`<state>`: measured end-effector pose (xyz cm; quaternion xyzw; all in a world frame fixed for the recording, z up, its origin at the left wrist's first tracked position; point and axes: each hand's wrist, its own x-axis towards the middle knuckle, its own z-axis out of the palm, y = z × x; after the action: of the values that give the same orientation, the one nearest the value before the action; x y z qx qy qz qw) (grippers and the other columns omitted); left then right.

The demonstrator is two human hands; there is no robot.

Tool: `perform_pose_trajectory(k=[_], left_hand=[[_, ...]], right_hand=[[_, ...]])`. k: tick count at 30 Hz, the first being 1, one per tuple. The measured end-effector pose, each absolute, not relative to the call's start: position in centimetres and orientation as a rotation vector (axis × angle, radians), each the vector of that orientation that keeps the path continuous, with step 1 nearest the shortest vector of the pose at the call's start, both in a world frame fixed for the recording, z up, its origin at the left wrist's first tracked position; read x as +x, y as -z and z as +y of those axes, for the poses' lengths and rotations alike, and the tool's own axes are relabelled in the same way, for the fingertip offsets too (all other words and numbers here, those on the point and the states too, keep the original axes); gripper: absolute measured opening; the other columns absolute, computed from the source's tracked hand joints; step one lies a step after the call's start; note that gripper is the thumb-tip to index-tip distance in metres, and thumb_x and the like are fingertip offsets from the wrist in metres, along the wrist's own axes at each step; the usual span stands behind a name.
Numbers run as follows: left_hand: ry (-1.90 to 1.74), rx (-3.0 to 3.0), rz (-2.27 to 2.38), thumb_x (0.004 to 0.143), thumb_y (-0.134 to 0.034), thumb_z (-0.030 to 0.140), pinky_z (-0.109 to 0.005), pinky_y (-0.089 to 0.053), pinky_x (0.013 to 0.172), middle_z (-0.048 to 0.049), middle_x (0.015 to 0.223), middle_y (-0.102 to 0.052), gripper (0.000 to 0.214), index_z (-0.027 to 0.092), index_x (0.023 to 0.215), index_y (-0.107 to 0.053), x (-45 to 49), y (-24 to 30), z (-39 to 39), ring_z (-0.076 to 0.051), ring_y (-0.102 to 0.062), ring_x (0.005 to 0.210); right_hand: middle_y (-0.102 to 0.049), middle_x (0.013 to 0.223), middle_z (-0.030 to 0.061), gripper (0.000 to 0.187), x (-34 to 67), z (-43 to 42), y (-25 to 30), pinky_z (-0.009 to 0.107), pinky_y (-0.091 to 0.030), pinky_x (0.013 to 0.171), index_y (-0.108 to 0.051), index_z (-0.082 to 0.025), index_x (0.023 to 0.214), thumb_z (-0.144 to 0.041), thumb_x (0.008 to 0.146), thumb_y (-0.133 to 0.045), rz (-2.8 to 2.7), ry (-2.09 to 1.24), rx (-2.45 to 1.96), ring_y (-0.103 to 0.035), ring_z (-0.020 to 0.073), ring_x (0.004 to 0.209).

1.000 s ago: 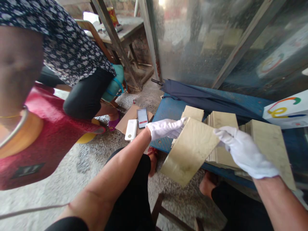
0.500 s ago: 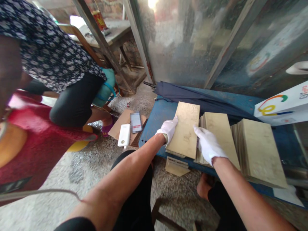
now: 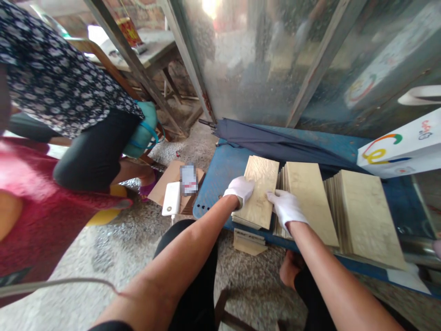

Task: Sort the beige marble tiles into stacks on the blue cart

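The person's left hand (image 3: 240,191), in a white cotton glove, sits on the left edge of a short stack of pale, wavy-grained veneer sheets (image 3: 260,193), its fingers pressed together and lying against the top sheet. The right hand (image 3: 286,209), gloved the same way, lies at the stack's right edge, fingers also close together — whether either hand actually grips the sheets, I cannot tell. That stack rests on a scuffed blue metal bench (image 3: 217,195), just beside a taller stack of veneer sheets (image 3: 308,202) and a third stack of veneer sheets (image 3: 365,218) further right. A small bundle of veneer offcuts (image 3: 250,242) lies on the speckled concrete floor (image 3: 255,280) below the bench's near edge. Behind the sheets, a furled navy umbrella (image 3: 272,140) lies along the bench, near a white sign with a coloured logo (image 3: 399,147). To the left, a white power bank (image 3: 171,198) and a blurred phone (image 3: 188,179) sit on a piece of brown cardboard (image 3: 161,188) — and beyond them, a co-worker in a floral top (image 3: 41,73) and black trousers crouches by a teal bag (image 3: 143,133).
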<state>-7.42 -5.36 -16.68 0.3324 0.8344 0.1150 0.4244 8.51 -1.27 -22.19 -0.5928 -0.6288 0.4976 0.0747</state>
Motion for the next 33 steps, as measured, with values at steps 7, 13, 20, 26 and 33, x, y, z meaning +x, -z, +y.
perform_pose_trajectory(k=[7,13,20,26,33], left_hand=[[-0.214,0.856,2.098,0.087,-0.046,0.041,-0.024,-0.05,0.082,-0.011,0.111,-0.072,0.04,0.019,0.11,-0.07,-8.1,16.9,-5.3,-0.022,-0.066,0.105],[-0.134,0.9,2.071,0.087,-0.043,0.045,-0.025,-0.05,0.085,-0.0131,0.117,-0.069,0.045,0.018,0.111,-0.07,-8.3,16.3,-5.5,-0.024,-0.065,0.109],[-0.081,1.02,2.105,0.09,-0.038,0.04,-0.029,-0.048,0.094,-0.0178,0.118,-0.068,0.047,0.013,0.111,-0.069,-8.3,15.8,-5.1,-0.027,-0.063,0.114],[-0.173,1.017,2.154,0.09,-0.038,0.043,-0.031,-0.047,0.095,-0.0192,0.118,-0.067,0.048,0.013,0.111,-0.068,-8.4,15.9,-5.0,-0.028,-0.063,0.114],[-0.217,1.075,2.172,0.089,-0.04,0.051,-0.034,-0.048,0.092,-0.0187,0.119,-0.067,0.051,0.014,0.111,-0.067,-8.6,15.3,-5.7,-0.029,-0.063,0.112]], right_hand=[[-0.073,0.085,0.0093,0.034,7.5,-1.1,21.2,0.024,-0.043,0.062,-0.074,-0.016,0.087,-0.043,0.084,-0.054,-2.064,-1.33,-1.875,-0.065,0.0185,0.077],[-0.073,0.091,0.0117,0.033,6.9,-1.2,19.9,0.026,-0.039,0.063,-0.075,-0.017,0.086,-0.041,0.087,-0.053,-2.281,-1.134,-1.968,-0.065,0.0214,0.083],[-0.073,0.104,0.01,0.035,6.7,-1.4,19.0,0.025,-0.04,0.068,-0.074,-0.019,0.101,-0.039,0.093,-0.046,-2.486,-1.021,-1.944,-0.065,0.0209,0.095],[-0.071,0.1,0.0135,0.04,6.4,-2.2,17.9,0.029,-0.04,0.072,-0.073,-0.017,0.101,-0.036,0.096,-0.038,-2.657,-0.739,-1.838,-0.065,0.0227,0.092],[-0.072,0.079,0.0094,0.053,7.8,-2.1,15.3,0.029,-0.037,0.062,-0.073,-0.02,0.076,-0.054,0.095,-0.037,-2.678,-0.982,-1.891,-0.064,0.0205,0.074]])
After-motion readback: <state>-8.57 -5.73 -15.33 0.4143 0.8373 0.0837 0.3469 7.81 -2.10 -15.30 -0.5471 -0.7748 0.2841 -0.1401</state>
